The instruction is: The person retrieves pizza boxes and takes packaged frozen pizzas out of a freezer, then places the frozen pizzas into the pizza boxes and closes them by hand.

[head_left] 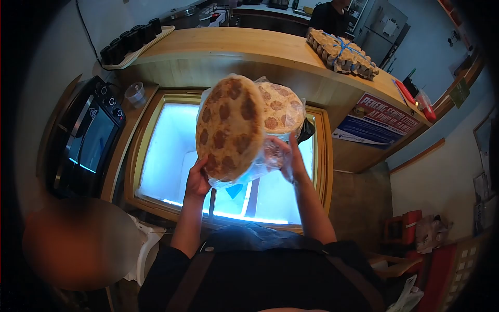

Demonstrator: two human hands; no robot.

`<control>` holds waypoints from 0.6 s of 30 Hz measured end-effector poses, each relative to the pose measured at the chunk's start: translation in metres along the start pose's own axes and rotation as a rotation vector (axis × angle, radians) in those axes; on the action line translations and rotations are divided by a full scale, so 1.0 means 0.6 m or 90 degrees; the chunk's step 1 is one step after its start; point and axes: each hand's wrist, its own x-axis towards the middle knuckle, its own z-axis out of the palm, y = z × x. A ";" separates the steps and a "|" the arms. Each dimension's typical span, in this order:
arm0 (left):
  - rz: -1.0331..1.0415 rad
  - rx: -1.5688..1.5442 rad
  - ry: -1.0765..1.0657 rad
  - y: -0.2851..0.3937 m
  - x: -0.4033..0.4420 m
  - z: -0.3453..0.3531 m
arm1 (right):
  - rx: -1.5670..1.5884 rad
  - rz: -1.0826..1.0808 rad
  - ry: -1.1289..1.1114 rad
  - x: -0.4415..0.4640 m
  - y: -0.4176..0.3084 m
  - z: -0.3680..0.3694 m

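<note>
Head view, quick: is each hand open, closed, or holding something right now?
Left hand: holding the front flatbread by its lower edge.
Right hand: holding clear plastic.

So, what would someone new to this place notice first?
Probably the big, spotted pizza-like round at the centre, with the left hand at its lower edge and a second round in plastic behind it. Next, the brightly glowing open chest below them. Then the stack of egg trays tied with blue string, on the wooden counter beyond.
</note>
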 end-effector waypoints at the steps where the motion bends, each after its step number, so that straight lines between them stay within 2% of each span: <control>1: 0.011 0.035 -0.008 0.006 0.001 0.001 | 0.054 0.006 0.072 -0.004 -0.020 0.022; 3: 0.023 0.074 -0.006 0.009 0.005 0.008 | -0.194 -0.057 -0.082 0.014 -0.028 -0.011; 4: 0.027 0.093 -0.002 0.008 0.006 0.010 | -0.202 -0.007 0.002 0.025 -0.020 -0.031; 7: 0.013 0.070 -0.012 0.002 0.010 0.018 | -0.048 -0.160 0.042 0.043 0.041 -0.008; 10: -0.025 0.030 -0.021 -0.001 0.017 0.011 | -0.130 -0.216 0.092 0.052 0.135 -0.020; 12: -0.059 -0.017 -0.043 -0.005 0.021 0.022 | -0.072 -0.182 0.100 0.059 0.187 -0.022; 17: 0.005 0.106 -0.057 -0.027 0.045 0.068 | 0.383 0.056 0.057 0.073 0.226 -0.005; 18: 0.009 0.109 -0.064 -0.029 0.052 0.080 | 0.337 0.066 -0.067 0.074 0.237 -0.032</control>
